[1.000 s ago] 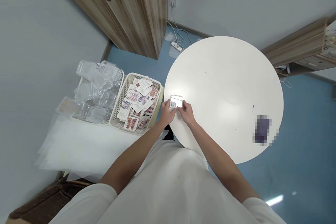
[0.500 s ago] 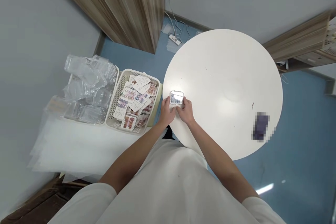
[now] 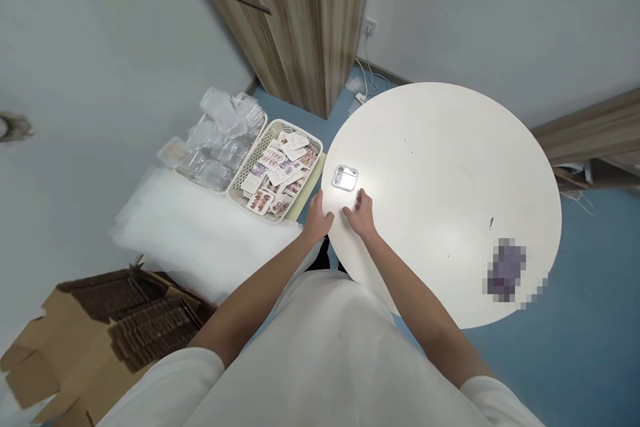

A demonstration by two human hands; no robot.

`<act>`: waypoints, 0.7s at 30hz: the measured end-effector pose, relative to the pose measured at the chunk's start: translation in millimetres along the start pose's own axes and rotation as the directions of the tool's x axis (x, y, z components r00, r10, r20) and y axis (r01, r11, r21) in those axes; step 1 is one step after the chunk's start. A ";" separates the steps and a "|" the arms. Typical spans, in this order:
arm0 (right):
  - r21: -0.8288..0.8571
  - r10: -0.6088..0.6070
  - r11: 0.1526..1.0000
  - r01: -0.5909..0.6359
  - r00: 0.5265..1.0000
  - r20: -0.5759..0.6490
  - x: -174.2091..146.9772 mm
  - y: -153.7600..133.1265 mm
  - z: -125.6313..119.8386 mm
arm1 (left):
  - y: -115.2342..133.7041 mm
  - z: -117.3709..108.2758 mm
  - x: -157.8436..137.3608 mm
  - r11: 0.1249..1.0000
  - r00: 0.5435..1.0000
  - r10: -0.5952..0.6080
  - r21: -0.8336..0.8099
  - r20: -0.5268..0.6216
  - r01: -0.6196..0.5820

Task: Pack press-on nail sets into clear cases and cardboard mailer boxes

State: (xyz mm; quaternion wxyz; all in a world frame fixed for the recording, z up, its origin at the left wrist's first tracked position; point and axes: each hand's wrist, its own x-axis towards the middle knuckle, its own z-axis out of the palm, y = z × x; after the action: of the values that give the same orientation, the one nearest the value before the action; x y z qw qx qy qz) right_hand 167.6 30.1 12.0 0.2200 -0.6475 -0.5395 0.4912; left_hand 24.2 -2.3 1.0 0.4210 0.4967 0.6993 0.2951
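A small clear plastic case with a shiny top lies flat on the white round table, close to its left edge. Just below the case, my left hand hovers at the table's rim, fingers apart and holding nothing. My right hand is over the table at the case's lower right, thumb and fingers spread, without touching it. To the left, a white basket holds several cards of press-on nails.
Left of that basket, another basket is heaped with clear plastic boxes. White foam sheets lie in front of them. Cardboard sits at lower left. A blurred dark object lies on the table's right side. A wooden cabinet stands behind.
Both hands have let go of the clear case and drawn back toward me, leaving it on the table. The view has turned left, bringing the cardboard into sight.
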 end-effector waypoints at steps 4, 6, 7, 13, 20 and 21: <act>-0.040 -0.033 0.999 0.035 0.997 0.068 -34.2 19.9 -7.5 | -18.8 -2.1 -66.3 0.995 0.993 -0.094 0.014 -0.069 0.095; -0.067 -0.076 0.994 0.083 0.991 0.109 -56.1 29.1 -5.0 | -27.4 -2.2 -97.8 0.988 0.983 -0.152 0.012 -0.100 0.154; -0.079 -0.104 0.990 0.115 0.986 0.129 -67.1 32.3 -2.2 | -30.9 -2.8 -111.1 0.983 0.976 -0.180 0.008 -0.124 0.183; -0.132 -0.291 0.925 0.357 0.887 0.359 -112.0 27.5 23.2 | -46.7 -24.8 -149.5 0.954 0.912 -0.290 -0.019 -0.291 0.298; -0.222 -0.247 0.870 0.441 0.778 0.578 -101.4 -0.1 59.7 | -71.2 -65.2 -160.8 0.954 0.854 -0.295 -0.084 -0.428 0.287; -0.237 -0.245 0.855 0.460 0.763 0.598 -98.3 -5.5 68.3 | -74.3 -70.5 -162.3 0.954 0.849 -0.296 -0.094 -0.439 0.284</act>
State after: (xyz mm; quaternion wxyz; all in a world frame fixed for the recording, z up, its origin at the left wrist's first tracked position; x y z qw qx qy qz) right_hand 111.6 -74.7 26.9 0.0202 -0.3930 -0.7758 0.4932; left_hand -46.5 -179.6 20.5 0.2946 0.2989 0.8402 0.3436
